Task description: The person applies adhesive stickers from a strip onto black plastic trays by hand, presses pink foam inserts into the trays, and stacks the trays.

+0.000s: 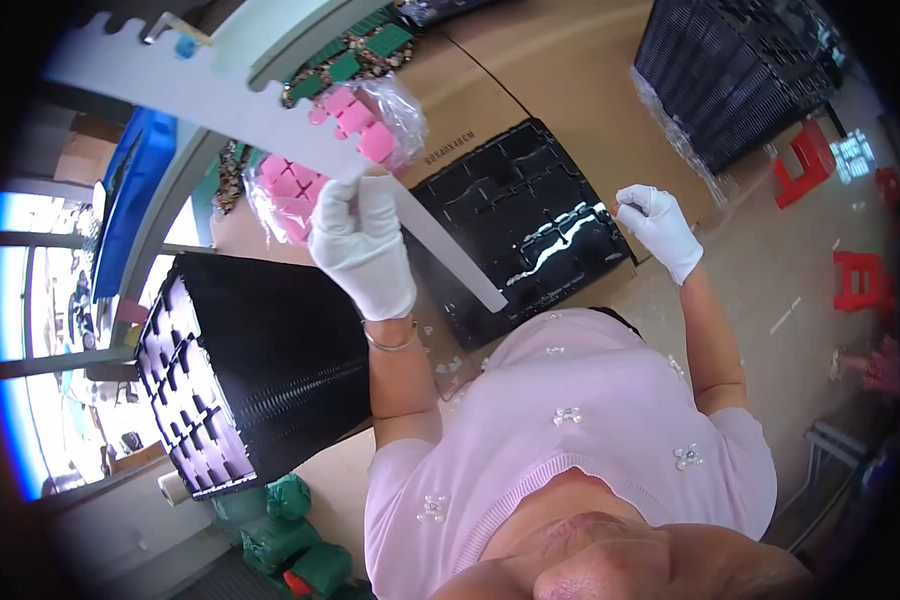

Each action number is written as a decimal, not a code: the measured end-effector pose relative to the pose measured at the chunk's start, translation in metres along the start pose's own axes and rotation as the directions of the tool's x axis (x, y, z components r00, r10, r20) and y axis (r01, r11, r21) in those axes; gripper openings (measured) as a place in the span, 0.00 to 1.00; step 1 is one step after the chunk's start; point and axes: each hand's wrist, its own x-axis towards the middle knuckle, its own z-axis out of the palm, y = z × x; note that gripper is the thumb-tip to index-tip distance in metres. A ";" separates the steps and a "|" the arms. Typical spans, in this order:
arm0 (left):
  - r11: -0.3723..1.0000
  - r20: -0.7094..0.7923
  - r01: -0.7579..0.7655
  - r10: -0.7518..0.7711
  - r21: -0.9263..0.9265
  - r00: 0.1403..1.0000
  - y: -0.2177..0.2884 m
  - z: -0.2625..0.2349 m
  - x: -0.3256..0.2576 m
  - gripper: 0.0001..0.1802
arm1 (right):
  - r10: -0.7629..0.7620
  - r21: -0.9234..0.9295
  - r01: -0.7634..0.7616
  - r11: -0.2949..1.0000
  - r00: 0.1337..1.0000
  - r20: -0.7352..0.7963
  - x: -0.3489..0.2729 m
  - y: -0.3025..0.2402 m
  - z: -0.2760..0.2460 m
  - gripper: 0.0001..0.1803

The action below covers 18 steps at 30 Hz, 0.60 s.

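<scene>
My left hand [363,250], in a white glove, is closed with thumb and fingers together at the top of a flat whitish strip [450,252]. The strip slants down to the right over a stack of glossy black plastic trays [530,190]. What the strip is made of I cannot tell. To the right of that stack is my right hand [662,232], also gloved in white. Its fingers are curled in toward the thumb; anything inside them is hidden. Just behind my left hand runs a pale notched bar [220,95] from the upper left.
Black tray stacks stand at left [280,370] and far right [725,85]. Brown cardboard [570,60] lies beneath the middle stack. Bagged pink pieces [355,120] and green pieces [388,40] lie beyond the bar. Red stools [805,165], a blue crate [135,205] and green bundles [280,535] stand around.
</scene>
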 end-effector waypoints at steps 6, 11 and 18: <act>0.999 0.012 -0.041 0.041 0.033 0.999 0.015 -0.010 -0.009 0.04 | -0.520 0.636 0.405 0.656 0.854 -0.007 0.053 -0.169 0.026 0.05; 0.998 0.004 -0.039 0.038 0.047 0.999 0.022 -0.011 -0.011 0.04 | -0.551 0.710 0.378 0.594 0.834 0.017 0.067 -0.219 0.036 0.09; 0.991 0.013 -0.113 0.113 0.068 0.994 0.018 -0.011 -0.008 0.04 | -0.596 0.774 0.353 0.526 0.802 0.040 0.069 -0.229 0.044 0.06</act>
